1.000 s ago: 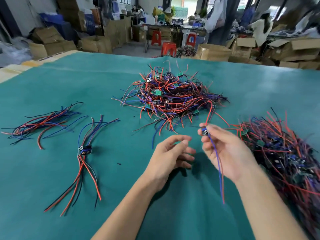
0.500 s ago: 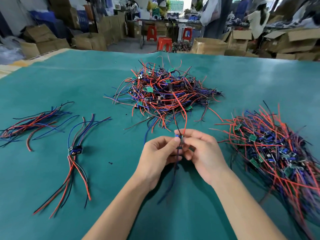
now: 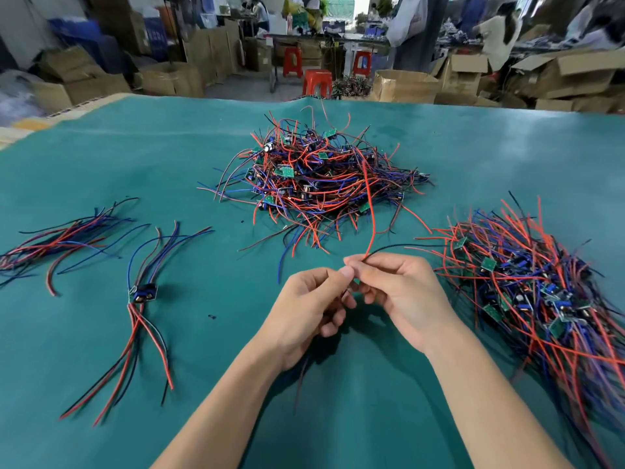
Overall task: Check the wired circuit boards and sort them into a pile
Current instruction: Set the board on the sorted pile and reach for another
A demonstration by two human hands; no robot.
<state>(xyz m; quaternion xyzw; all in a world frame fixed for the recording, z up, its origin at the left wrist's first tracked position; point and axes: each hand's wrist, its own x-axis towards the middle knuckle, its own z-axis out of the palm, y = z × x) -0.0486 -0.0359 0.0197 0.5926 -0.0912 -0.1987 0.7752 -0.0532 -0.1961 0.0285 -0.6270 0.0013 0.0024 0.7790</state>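
No text, label or number is legible anywhere, boards and boxes included

The table cover (image 3: 338,418) is a matt teal cloth with a fine, slightly creased weave. The wires in the central pile (image 3: 321,184) carry smooth plastic insulation with a faint sheen. The boxes (image 3: 406,86) behind are plain matt brown cardboard. The stool (image 3: 317,82) is glossy red plastic.

Green table (image 3: 473,157) bears perhaps four wired-board piles (image 3: 318,177).
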